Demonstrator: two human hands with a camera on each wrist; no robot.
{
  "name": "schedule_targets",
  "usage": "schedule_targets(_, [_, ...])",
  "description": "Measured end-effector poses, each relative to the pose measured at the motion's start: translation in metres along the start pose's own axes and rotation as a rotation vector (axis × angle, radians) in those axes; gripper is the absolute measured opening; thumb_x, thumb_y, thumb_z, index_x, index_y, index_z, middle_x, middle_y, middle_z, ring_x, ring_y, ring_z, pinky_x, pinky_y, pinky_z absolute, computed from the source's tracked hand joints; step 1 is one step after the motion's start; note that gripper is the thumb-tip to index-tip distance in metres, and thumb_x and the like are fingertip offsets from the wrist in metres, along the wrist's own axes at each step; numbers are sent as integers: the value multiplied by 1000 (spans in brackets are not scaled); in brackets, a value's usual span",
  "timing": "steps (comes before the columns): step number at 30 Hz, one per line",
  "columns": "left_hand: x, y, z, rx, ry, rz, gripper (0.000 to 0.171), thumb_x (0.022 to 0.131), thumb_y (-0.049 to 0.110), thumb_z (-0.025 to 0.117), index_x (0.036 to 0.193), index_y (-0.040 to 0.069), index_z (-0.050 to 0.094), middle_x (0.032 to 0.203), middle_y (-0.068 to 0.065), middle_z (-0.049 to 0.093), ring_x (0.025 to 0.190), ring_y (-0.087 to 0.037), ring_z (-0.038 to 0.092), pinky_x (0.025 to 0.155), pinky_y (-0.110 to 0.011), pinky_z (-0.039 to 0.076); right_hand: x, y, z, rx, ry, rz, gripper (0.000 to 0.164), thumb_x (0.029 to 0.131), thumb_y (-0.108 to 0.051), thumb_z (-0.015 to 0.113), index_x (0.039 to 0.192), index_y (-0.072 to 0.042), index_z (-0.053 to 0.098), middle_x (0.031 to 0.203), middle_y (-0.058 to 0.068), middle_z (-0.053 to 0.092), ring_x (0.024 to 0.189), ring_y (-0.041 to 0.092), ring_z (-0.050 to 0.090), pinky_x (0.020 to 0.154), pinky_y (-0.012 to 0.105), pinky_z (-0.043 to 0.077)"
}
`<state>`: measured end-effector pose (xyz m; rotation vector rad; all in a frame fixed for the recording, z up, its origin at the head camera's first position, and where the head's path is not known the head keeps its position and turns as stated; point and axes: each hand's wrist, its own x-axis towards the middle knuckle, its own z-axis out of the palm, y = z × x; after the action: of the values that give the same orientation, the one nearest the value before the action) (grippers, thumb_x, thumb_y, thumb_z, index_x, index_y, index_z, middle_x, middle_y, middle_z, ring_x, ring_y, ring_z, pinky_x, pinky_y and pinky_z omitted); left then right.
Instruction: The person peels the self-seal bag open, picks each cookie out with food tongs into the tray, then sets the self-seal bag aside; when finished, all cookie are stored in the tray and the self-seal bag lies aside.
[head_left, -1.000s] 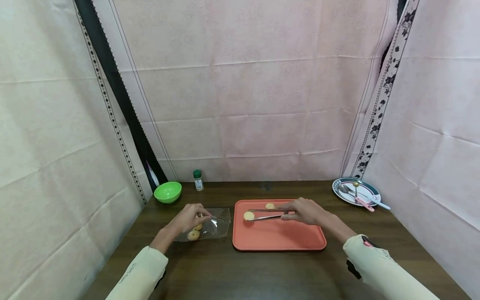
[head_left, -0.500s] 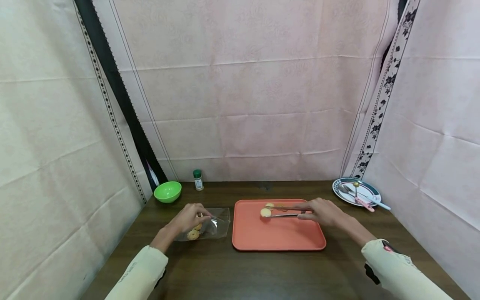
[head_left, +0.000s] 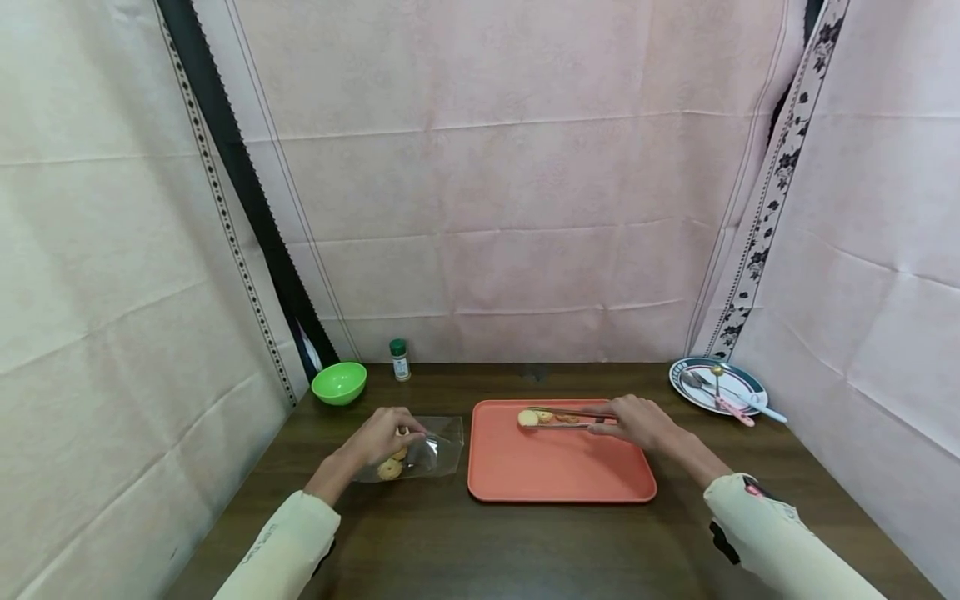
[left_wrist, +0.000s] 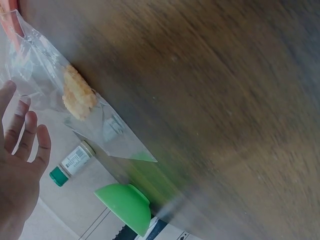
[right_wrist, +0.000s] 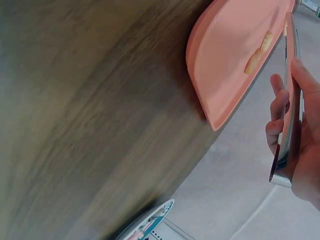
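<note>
My left hand (head_left: pixel 386 435) pinches the edge of a clear plastic bag (head_left: pixel 441 450) lying on the table's left side. Round cookies (head_left: pixel 390 469) show inside the bag, partly covered by that hand. On the other side, my right hand (head_left: pixel 637 419) grips metal tongs (right_wrist: pixel 289 135) reaching left over the orange tray (head_left: pixel 555 479). A pale round cookie (head_left: pixel 528 417) is at the tongs' tips, near the tray's back left. More cookies (right_wrist: pixel 259 54) lie in a row along the tray's back, partly hidden behind the tongs in the head view.
A green bowl (head_left: pixel 339 383) and a small green-capped bottle (head_left: pixel 401 362) stand at the back left. At the back right, a plate (head_left: pixel 684 392) carries a spoon (head_left: pixel 693 380) and other cutlery. Pale cloth hangs (head_left: pixel 525 208) around the wooden table (head_left: pixel 480 554).
My right hand has carried the tongs and cookie right across the tray, then slightly back toward the row of cookies. My left hand keeps its hold on the bag.
</note>
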<state>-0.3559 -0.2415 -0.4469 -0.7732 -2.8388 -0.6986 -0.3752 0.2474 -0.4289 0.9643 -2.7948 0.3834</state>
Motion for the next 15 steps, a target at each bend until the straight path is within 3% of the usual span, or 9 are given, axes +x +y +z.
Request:
schedule_targets(5, [-1,0,-1,-5,5,-3,12,99,18,73,103,12,83,90,8,66,83,-8,59,70,-25,52,12,-7,5,29,5,33,41,100,-36,71,136,-17,71,102,9,78,55,6,47,45,30,32])
schedule_targets(11, [0,2,0,-1,3,-29,11,99,20,73,103,16,83,91,9,66,85,-8,59,71,-26,52,22,-11,10,42,8,81,42,100,-34,72,138,-16,70,115,12,76,54,8,47,45,30,30])
schedule_targets(15, [1,2,-1,9,2,-25,11,99,20,73,103,16,83,91,10,66,84,-7,60,71,-25,52,25,-12,12,42,-3,100,43,100,-35,71,139,-16,69,114,12,76,57,9,51,46,30,32])
